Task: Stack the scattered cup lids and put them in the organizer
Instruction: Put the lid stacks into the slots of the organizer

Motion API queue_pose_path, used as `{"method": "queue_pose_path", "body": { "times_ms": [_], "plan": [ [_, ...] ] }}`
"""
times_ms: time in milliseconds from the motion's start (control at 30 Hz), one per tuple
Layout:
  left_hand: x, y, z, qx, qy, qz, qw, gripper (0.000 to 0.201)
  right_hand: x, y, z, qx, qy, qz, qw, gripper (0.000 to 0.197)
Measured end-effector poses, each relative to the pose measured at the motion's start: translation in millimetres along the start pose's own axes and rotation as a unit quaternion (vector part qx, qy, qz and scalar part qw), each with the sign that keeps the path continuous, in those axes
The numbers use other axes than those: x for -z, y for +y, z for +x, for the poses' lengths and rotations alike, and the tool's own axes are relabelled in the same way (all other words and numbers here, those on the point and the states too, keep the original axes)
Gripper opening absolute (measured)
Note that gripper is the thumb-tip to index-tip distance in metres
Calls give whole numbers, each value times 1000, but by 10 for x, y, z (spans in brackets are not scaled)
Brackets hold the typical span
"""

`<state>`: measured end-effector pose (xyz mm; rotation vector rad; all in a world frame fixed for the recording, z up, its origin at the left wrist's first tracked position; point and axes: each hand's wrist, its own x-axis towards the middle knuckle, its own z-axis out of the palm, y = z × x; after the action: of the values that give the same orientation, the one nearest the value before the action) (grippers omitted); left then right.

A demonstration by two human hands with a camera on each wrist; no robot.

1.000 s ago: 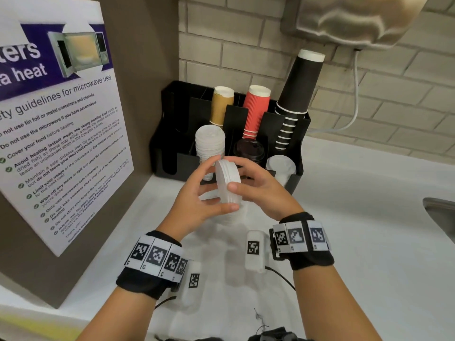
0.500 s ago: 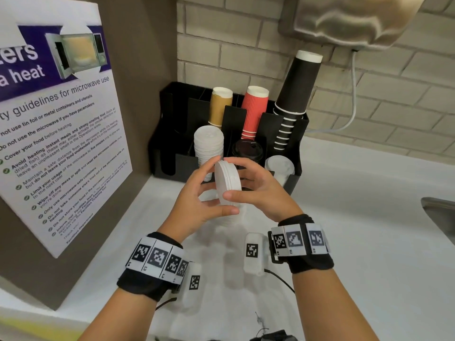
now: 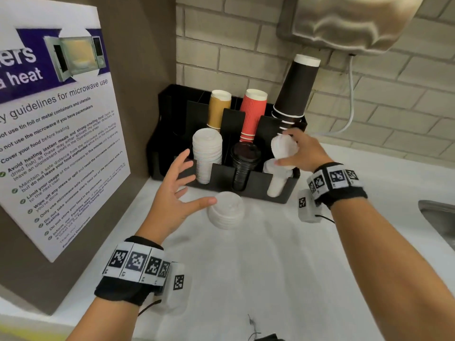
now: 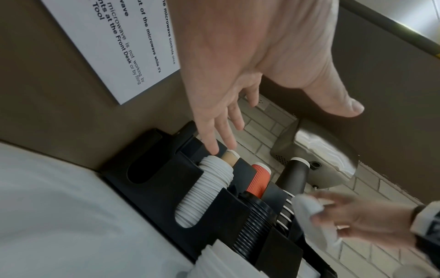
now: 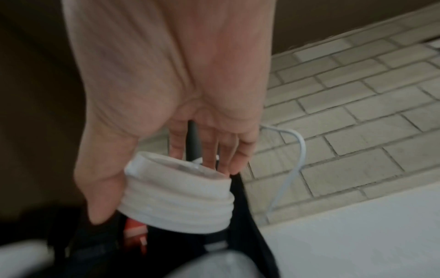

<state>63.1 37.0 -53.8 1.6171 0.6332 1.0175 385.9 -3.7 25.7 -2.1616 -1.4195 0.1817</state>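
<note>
My right hand grips a short stack of white cup lids between thumb and fingers, just above the right front slot of the black organizer. That slot holds more white lids. The right wrist view shows the held stack in my right hand, over the organizer's dark edge. My left hand is open with spread fingers in front of the organizer and holds nothing. Its thumb is beside another stack of white lids on the white counter. In the left wrist view the left hand is empty.
The organizer also holds a tall white lid stack, black lids, tan cups, red cups and tall black cups. A brown panel with a poster stands at left. A sink edge is at right.
Both hands held the lid stack together before. My left hand has let go and opened; my right hand has carried the stack right and back over the organizer's right front slot.
</note>
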Motion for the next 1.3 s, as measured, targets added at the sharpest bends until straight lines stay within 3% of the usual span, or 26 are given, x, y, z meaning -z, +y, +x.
{"method": "queue_pose_path", "body": {
  "times_ms": [100,233,633,900,1200,1300],
  "plan": [
    [11,-20,4,-2,0,11,1000,96,-139,95,111,12,-83,-108,991,85],
    [42,-38,11,1,7,19,1000,95,-233,101,167,28,-128,-172,976,89],
    [51,-50,32,4,12,32,999,91,-347,11,123,30,-157,-281,946,91],
    [41,-40,26,11,11,31,999,89,-353,-26,110,41,-162,-303,938,78],
    [28,-20,17,12,11,35,999,84,-432,-73,97,8,-219,-369,903,98],
    [20,-13,15,12,15,33,999,75,-385,-97,44,-16,-213,-334,918,104]
  ]
}}
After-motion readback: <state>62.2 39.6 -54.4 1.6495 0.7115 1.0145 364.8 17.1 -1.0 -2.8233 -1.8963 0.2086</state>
